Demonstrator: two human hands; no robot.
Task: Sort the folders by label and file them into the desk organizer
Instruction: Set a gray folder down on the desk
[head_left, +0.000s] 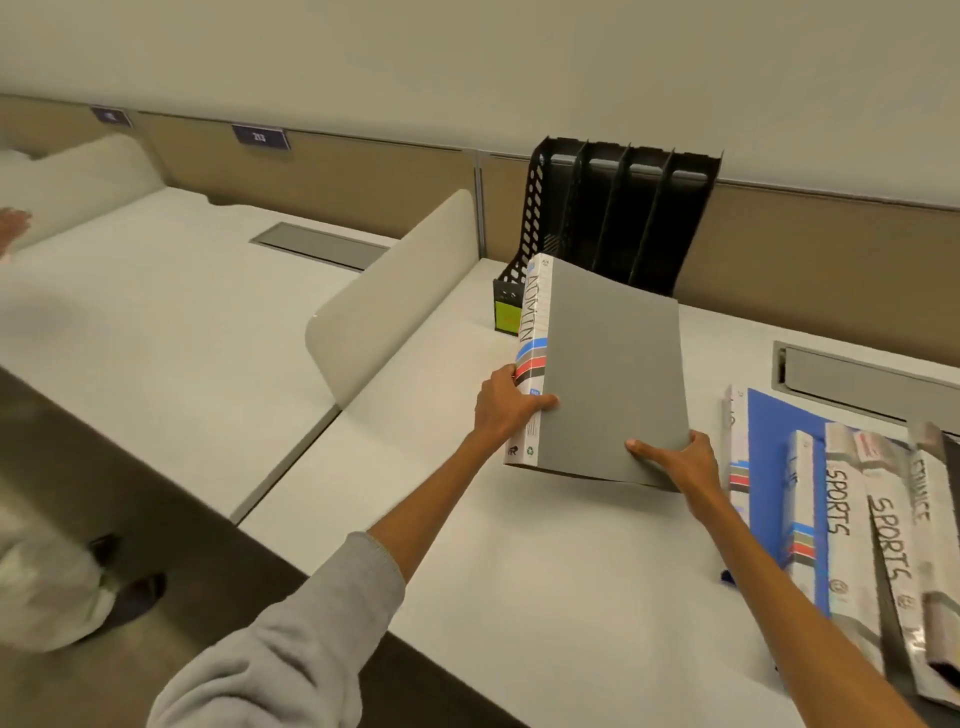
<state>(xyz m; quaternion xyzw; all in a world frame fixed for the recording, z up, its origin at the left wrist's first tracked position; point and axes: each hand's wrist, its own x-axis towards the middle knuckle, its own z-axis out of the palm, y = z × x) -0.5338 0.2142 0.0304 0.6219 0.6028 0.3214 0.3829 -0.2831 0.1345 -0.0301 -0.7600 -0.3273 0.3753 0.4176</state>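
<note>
Hands (597, 431) outstretched, both grasping grey ADMIN folder (613, 374) tilted above desk (545, 571), near black organizer (613, 213)

Grey ADMIN folder (613, 374) tilted, near black organizer (623, 208).

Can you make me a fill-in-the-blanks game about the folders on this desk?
1. The left hand and the right hand hold a folder whose cover is ____.
2. Its spine says ____ in handwritten letters.
3. The desk organizer standing behind it is coloured ____.
4. Two spines in the pile on the right both say ____.
Missing words: grey, ADMIN, black, SPORTS.
</note>
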